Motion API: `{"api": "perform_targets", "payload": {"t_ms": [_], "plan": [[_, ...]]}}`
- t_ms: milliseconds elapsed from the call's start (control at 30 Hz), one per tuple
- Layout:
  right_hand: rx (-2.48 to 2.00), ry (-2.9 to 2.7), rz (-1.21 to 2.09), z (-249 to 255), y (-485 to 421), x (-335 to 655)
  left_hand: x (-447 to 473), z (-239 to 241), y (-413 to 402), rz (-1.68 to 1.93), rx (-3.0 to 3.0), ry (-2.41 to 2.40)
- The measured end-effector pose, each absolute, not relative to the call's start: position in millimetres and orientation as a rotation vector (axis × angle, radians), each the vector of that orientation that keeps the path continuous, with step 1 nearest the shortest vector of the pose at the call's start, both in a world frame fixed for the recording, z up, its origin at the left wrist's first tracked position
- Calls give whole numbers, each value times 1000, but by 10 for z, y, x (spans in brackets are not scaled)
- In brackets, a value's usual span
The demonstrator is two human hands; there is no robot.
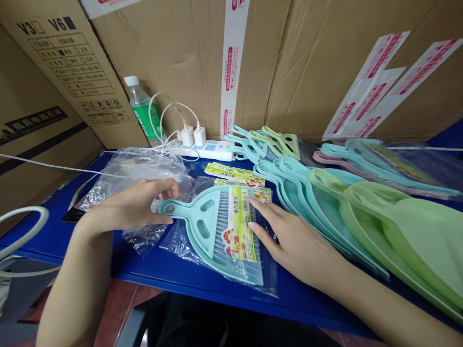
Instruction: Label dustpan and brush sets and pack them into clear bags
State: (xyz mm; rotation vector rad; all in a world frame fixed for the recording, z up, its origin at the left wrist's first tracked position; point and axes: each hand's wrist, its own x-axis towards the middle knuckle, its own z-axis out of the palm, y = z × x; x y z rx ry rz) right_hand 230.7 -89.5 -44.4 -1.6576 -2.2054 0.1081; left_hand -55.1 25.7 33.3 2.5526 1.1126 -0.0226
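Observation:
A light-blue dustpan (188, 217) lies flat on the table, with a matching hand brush (206, 224) resting on it, its grey bristles toward the right. Both are in a clear plastic bag (271, 284), and a yellow-green label card (237, 231) with red mushrooms covers part of the bristles. My left hand (139, 202) is at the handle end, thumb and forefinger apart on either side of it; the other fingers are partly hidden. Stretched fingers of my right hand (292, 236) rest at the card's right edge.
Light-blue dustpans (311, 207) and green dustpans (394, 226) are stacked at right. Small brushes (249, 147) lie behind, near a power strip (213, 150) with chargers. Crumpled clear bags (133, 168), a bottle (144, 111) and cables stand left. Cardboard boxes (188, 53) wall the back.

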Motion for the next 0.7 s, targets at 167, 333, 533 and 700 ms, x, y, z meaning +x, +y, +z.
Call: {"api": "perform_targets", "payload": {"t_ms": [167,333,533,700], "plan": [[-1651,-2186,120,-462,-886,2311,-575,355,266,27,2589,1098],[-1651,-2177,91,-480,-872,2315,-648,312,298,-2,2622,1118],[-1618,-2160,18,-505,-872,2347,-708,288,328,-27,2689,1064],[-1565,-2160,-100,-522,-867,2387,-728,240,354,13,2769,845]]}}
